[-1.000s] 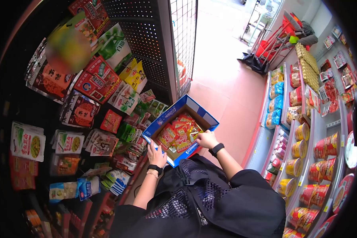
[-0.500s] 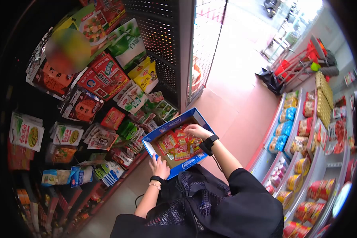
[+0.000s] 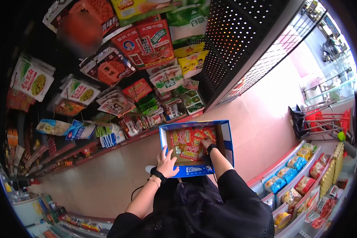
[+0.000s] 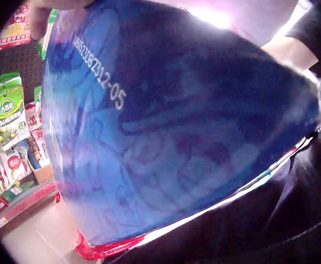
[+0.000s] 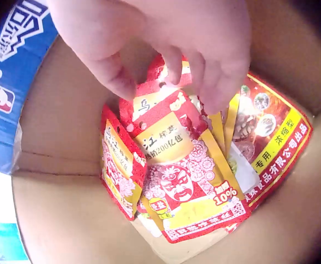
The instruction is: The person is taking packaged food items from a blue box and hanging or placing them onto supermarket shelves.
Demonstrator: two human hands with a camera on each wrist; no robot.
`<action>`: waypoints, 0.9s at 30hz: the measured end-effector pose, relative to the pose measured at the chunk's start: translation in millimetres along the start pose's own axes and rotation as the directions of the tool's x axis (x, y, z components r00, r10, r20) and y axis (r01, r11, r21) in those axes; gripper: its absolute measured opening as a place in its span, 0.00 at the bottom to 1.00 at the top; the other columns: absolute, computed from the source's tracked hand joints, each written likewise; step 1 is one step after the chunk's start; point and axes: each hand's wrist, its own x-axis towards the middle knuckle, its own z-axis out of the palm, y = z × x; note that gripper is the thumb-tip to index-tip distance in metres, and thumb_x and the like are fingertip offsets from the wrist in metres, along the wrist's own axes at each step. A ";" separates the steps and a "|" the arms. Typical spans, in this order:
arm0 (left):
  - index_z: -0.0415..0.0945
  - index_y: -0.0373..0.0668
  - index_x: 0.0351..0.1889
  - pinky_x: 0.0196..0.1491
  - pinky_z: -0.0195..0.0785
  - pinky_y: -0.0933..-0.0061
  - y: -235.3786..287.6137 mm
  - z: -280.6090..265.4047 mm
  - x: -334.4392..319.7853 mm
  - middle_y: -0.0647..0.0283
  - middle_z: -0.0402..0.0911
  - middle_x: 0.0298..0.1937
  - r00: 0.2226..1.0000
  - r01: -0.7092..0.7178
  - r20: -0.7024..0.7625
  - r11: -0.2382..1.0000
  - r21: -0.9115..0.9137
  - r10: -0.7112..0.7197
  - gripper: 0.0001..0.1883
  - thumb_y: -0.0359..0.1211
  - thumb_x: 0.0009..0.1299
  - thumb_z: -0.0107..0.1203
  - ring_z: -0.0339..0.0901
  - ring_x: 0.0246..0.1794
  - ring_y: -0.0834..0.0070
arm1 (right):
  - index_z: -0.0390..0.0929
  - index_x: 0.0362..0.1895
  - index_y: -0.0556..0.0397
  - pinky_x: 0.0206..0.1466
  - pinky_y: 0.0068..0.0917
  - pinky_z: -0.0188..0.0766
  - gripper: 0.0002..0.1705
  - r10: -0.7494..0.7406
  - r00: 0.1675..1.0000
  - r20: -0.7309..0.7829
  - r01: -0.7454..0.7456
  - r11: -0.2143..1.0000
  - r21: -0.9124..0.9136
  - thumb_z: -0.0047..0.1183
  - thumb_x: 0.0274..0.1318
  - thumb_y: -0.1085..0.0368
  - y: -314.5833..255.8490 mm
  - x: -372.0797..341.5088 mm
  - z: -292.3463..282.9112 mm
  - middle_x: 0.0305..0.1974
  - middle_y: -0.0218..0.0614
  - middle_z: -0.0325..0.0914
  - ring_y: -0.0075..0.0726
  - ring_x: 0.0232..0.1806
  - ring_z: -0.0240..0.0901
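A blue cardboard box (image 3: 194, 170) with a brown inside is in front of the body, with red packets lying in it. My left hand (image 3: 167, 163) holds the box by its near left corner, fingers over the rim; its printed blue side (image 4: 149, 143) fills the left wrist view. Inside the box, my right hand (image 3: 206, 143) has its thumb and fingers around the tops of several red-and-gold pickle packets (image 5: 177, 192), which stand tilted under the fingers. A larger red-edged seasoning packet (image 5: 276, 132) lies behind them, and a hand (image 5: 166, 33) partly hides its upper packets.
A dark rack with hanging seasoning pouches (image 3: 150, 43) rises ahead and to the left. Perforated panels (image 3: 238, 47) end it beside the doorway. At right is a low shelf with bagged goods (image 3: 285, 172); red cleaning gear (image 3: 325, 121) stands beyond it.
The view has turned, and the box now sits squarer to the body, farther from the rack. My right hand has moved from the box's near right edge down among the packets.
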 end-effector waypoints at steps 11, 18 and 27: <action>0.70 0.40 0.32 0.52 0.38 0.40 4.7 -9.1 2.9 0.52 0.55 0.54 0.999 0.006 0.044 1.000 -0.018 -0.005 0.19 0.41 0.43 0.54 0.34 0.61 0.52 | 0.63 0.48 0.48 0.51 0.36 0.59 0.38 0.034 0.999 -0.034 -0.047 0.862 -0.505 0.57 0.28 0.46 -40.9 -26.6 22.3 0.46 0.53 0.63 0.48 0.49 0.62; 0.70 0.40 0.32 0.54 0.37 0.40 2.5 -3.9 2.5 0.53 0.56 0.53 1.000 0.015 -0.022 0.999 -0.048 -0.016 0.19 0.40 0.44 0.54 0.35 0.62 0.54 | 0.72 0.36 0.52 0.47 0.33 0.61 0.24 -0.232 0.953 0.196 0.286 0.901 -0.326 0.52 0.35 0.49 -33.3 -20.6 32.9 0.39 0.50 0.69 0.48 0.46 0.64; 0.70 0.41 0.34 0.54 0.41 0.48 -8.9 5.2 -1.5 0.58 0.60 0.50 0.996 -0.054 -0.074 0.992 -0.117 0.046 0.17 0.35 0.45 0.53 0.40 0.61 0.56 | 0.72 0.26 0.52 0.34 0.36 0.64 0.10 -0.500 0.669 0.550 0.726 0.596 -0.342 0.48 0.34 0.64 -62.3 -73.0 32.1 0.26 0.44 0.72 0.46 0.29 0.68</action>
